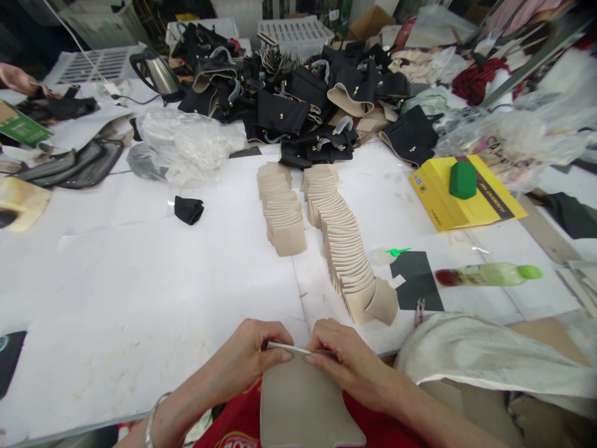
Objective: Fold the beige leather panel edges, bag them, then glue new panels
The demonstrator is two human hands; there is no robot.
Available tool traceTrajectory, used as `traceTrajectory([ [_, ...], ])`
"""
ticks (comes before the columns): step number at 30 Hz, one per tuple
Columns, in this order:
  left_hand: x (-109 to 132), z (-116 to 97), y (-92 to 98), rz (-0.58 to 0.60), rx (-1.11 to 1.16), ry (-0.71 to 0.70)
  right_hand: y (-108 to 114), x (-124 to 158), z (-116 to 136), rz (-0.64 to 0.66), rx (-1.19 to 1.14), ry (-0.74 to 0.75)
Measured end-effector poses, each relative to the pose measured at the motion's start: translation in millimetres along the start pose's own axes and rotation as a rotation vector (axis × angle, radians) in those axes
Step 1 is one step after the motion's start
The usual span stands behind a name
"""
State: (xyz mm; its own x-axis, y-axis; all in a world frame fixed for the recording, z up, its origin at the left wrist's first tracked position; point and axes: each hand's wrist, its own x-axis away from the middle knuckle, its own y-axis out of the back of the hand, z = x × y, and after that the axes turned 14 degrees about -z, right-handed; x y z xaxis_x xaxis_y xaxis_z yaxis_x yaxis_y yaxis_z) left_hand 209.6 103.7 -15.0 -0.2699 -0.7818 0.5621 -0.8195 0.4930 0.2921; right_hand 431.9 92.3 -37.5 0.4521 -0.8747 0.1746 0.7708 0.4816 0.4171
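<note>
Near the table's front edge, a beige flat panel [303, 398] hangs down from both of my hands. My left hand [261, 345] pinches its top edge near the left corner, thumb on the face toward me. The same edge is gripped farther right by my right hand [342, 354], its thumb close to the left one. Just beyond my hands, a long fanned row of beige pieces [342, 249] lies on the table. Left of it runs a shorter row of similar pieces [282, 211]. What the panel's far side looks like is hidden.
Black bags [289, 106] are heaped at the back, beside a kettle [161, 74] and clear plastic [181, 146]. On the right lie a yellow sheet [438, 208] with a green block [463, 180], a bottle [489, 274] and small pliers [419, 313]. Another person's hand [18, 79] shows far left.
</note>
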Motion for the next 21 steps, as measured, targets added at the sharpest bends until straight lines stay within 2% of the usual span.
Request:
traceTrajectory([
  [3, 2.5, -0.8, 2.5, -0.022, -0.064, 0.005, -0.5, -2.4, 4.1, 0.051, 0.065, 0.014],
  [9, 1.0, -5.7, -1.2, -0.029, -0.135, -0.071, -9.8, -15.0, 9.3, 0.151, 0.301, 0.170],
  [12, 2.4, -8.0, -2.7, -0.034, -0.132, -0.104, -7.4, -15.3, 8.9, 0.164, 0.316, 0.209],
  [17, 5.7, -4.8, -7.6, -0.118, -0.051, -0.074, 8.5, 3.5, -2.3, 0.170, 0.309, 0.194],
  [21, 3.3, -1.3, -10.2, -0.102, 0.025, -0.019, 19.1, 18.7, -13.5, 0.135, 0.313, 0.165],
])
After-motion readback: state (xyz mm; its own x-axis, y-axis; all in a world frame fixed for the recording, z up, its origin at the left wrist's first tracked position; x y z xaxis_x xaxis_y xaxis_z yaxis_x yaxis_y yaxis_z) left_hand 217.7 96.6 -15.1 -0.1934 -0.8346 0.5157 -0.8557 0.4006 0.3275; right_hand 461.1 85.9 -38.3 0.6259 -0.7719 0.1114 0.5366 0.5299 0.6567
